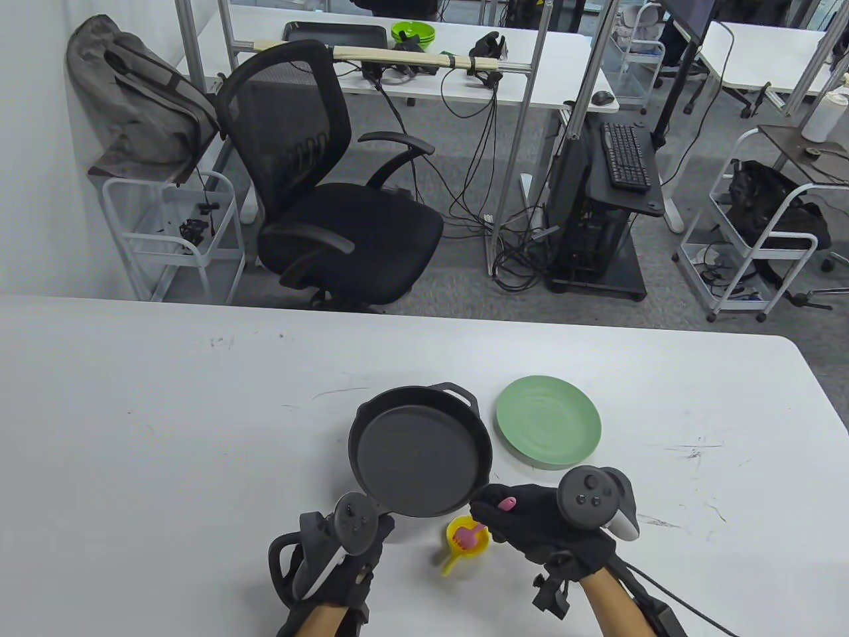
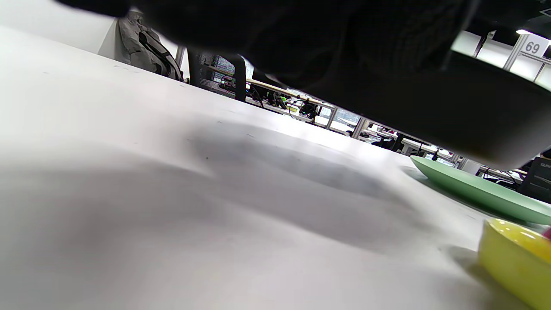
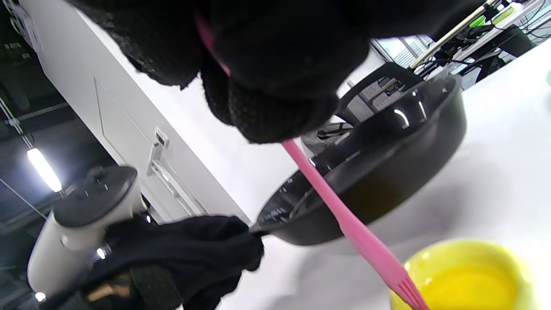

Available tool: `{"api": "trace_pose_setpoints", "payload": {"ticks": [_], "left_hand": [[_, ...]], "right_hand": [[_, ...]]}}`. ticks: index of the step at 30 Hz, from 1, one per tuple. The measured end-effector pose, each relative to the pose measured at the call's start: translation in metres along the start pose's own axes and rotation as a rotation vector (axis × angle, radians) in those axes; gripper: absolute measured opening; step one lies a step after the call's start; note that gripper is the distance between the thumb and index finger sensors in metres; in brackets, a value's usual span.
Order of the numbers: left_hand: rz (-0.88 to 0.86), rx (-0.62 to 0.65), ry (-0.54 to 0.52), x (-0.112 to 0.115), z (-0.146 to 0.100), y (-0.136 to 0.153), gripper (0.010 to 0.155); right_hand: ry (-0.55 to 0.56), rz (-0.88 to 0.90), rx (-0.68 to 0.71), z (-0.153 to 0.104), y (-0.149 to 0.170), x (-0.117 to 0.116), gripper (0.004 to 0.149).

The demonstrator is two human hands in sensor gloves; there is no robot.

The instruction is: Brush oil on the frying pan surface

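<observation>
A black frying pan is held up off the white table, tilted, its near edge raised. My left hand grips the pan's handle; the right wrist view shows that hand closed at the pan. My right hand pinches a pink silicone brush. The brush's shaft slants down, and its bristles dip into a small yellow oil bowl, also seen in the right wrist view. The pan's underside fills the top of the left wrist view.
A green plate lies to the right of the pan and shows in the left wrist view, beside the yellow bowl. A black office chair and carts stand beyond the table's far edge.
</observation>
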State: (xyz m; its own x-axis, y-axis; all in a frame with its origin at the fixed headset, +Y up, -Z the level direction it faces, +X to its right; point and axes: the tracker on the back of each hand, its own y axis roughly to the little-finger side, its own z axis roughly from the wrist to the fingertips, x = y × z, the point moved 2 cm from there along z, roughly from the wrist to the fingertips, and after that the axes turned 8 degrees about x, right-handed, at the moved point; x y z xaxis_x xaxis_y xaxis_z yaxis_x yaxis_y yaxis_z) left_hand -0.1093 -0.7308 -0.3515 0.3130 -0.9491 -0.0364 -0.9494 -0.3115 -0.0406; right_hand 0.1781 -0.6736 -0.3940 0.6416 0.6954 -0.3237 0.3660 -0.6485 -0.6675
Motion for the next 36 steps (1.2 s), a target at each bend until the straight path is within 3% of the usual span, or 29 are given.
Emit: {"api": "trace_pose_setpoints", "payload": {"ticks": [9, 13, 16, 32, 36], "left_hand": [[0.008, 0.028, 0.021, 0.005, -0.001, -0.009, 0.060], [0.004, 0.068, 0.035, 0.008, -0.002, -0.020, 0.060], [-0.001, 0.097, 0.040, 0.010, -0.004, -0.030, 0.060], [0.004, 0.233, 0.033, 0.013, -0.014, -0.062, 0.060], [0.012, 0.236, 0.035, 0.014, -0.013, -0.062, 0.060]], "right_hand": [[0.207, 0.187, 0.059, -0.018, -0.003, 0.046, 0.041], [0.387, 0.142, 0.059, -0.029, -0.001, 0.062, 0.041], [0.454, 0.073, 0.038, -0.031, 0.002, 0.064, 0.041], [0.264, -0.318, -0.162, -0.020, 0.032, 0.040, 0.040], [0.204, -0.272, -0.166, -0.016, 0.034, 0.031, 0.041]]}}
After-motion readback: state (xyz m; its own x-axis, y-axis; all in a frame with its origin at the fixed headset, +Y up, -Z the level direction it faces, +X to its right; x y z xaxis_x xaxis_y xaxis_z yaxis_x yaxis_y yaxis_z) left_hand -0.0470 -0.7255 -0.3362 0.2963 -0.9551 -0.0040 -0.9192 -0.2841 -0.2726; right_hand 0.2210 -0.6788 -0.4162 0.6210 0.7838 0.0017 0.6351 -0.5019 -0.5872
